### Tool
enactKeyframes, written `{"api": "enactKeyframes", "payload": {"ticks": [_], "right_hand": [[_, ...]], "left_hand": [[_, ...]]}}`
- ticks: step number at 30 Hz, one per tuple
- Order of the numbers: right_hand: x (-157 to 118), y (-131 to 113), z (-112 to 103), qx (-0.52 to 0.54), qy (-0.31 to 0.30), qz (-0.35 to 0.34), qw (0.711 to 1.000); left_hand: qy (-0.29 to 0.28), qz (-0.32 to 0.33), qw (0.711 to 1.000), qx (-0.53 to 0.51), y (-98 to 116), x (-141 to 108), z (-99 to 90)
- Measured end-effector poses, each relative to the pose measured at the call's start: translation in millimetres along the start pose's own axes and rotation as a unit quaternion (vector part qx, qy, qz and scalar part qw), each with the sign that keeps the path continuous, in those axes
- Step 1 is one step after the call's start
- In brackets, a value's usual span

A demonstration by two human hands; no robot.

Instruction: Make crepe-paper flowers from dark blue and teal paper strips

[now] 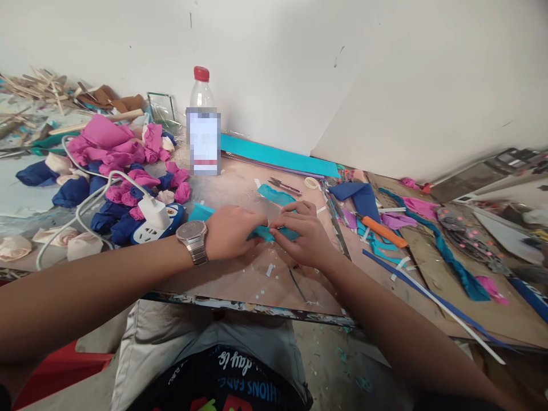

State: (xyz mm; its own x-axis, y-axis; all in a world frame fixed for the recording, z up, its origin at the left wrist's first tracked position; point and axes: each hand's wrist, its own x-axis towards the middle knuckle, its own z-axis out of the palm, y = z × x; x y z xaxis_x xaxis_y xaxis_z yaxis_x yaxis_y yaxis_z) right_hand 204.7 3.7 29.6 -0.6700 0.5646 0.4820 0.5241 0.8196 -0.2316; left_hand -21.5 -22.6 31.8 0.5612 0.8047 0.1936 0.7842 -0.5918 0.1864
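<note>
Close together over the table, both my hands pinch a small teal crepe paper strip (262,233). My left hand (231,231), with a metal watch on its wrist, grips the strip's left part. The fingertips of my right hand (306,235) are closed on its right part. Just beyond the hands lies a second teal crepe piece (276,195), flat on the board. Another teal piece (200,213) shows behind my left wrist. Near the far piece rest small scissors or snips (285,186) and a roll of tape (312,182). My fingers hide part of the held strip.
Crumpled pink, blue and cream paper flowers (128,154) heap at the left, beside a power strip (175,217) with a white plug (154,212). A phone (204,141) leans on a red-capped bottle (201,85). An orange cutter (383,230) and paper scraps lie right.
</note>
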Motion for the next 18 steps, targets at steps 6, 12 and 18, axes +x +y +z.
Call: {"api": "enactKeyframes", "payload": {"ticks": [6, 12, 18], "right_hand": [[0.1, -0.3, 2.1, 0.016, -0.002, -0.008, 1.000], [-0.3, -2.4, 2.7, 0.031, -0.001, 0.007, 0.999], [-0.3, -1.1, 1.0, 0.037, 0.007, 0.012, 0.999]], "left_hand": [[0.001, -0.002, 1.000, -0.007, -1.9, 0.5, 3.4], [0.014, 0.016, 0.999, -0.030, -1.4, 0.7, 5.3], [0.003, -0.005, 0.997, -0.078, 0.5, -0.1, 3.4]]}}
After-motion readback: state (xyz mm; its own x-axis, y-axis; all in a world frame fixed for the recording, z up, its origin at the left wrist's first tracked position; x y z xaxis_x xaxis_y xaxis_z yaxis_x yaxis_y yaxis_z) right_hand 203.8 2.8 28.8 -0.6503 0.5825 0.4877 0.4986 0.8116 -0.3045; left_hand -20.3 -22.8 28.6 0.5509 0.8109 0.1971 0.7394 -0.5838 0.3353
